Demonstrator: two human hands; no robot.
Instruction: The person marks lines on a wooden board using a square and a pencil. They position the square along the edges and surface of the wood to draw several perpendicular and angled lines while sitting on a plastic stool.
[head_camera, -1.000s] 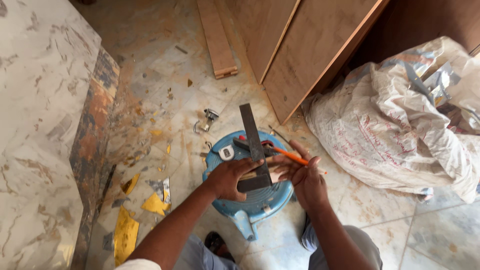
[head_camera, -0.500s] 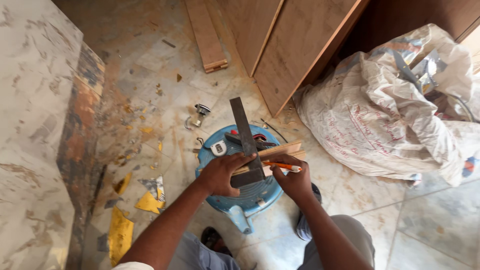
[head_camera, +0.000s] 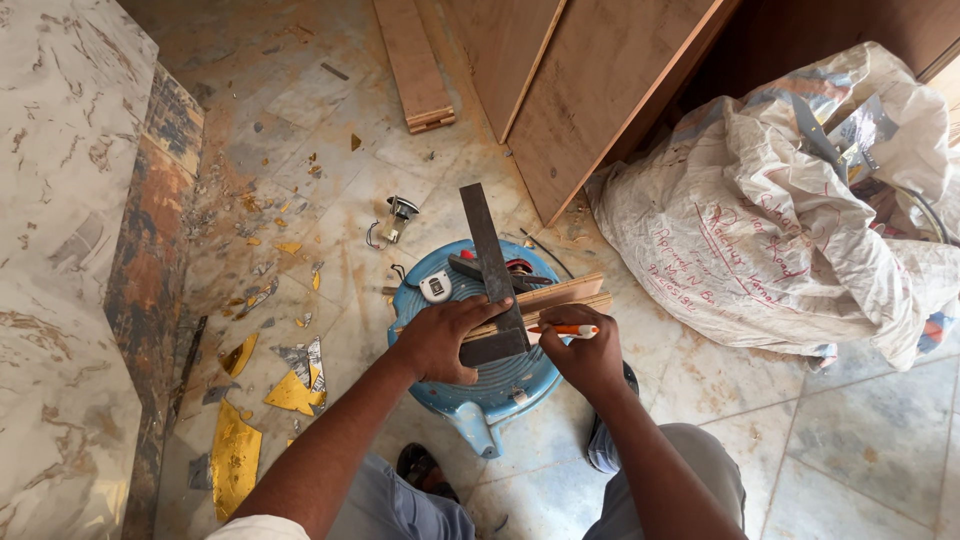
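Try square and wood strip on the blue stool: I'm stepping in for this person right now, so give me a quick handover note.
Left hand presses the try square flat across the wood strip on the blue stool.
Right hand holds an orange pencil, tip at the square's blade.
A tape measure lies on the stool.
Done: square set.
Left: no pencil line visible yet.

Stool (head_camera: 500, 385): light blue plastic, ribbed top, scuffed. Try square (head_camera: 490, 270): dark grey blade, darker stock. Wood strips (head_camera: 560, 297): pale tan. Pencil (head_camera: 568, 329): orange with white band. Tape measure (head_camera: 436, 287): white and grey case. Item behind the blade (head_camera: 515, 265): red, possibly a tool handle. Floor (head_camera: 850, 440): cream tiles, rust-brown stains. Foil scraps (head_camera: 235, 455): yellow-gold. Sack (head_camera: 800, 230): off-white with faint red lettering. Boards (head_camera: 600, 90): reddish-brown. Slab (head_camera: 60, 250): white marble, grey-brown veining.
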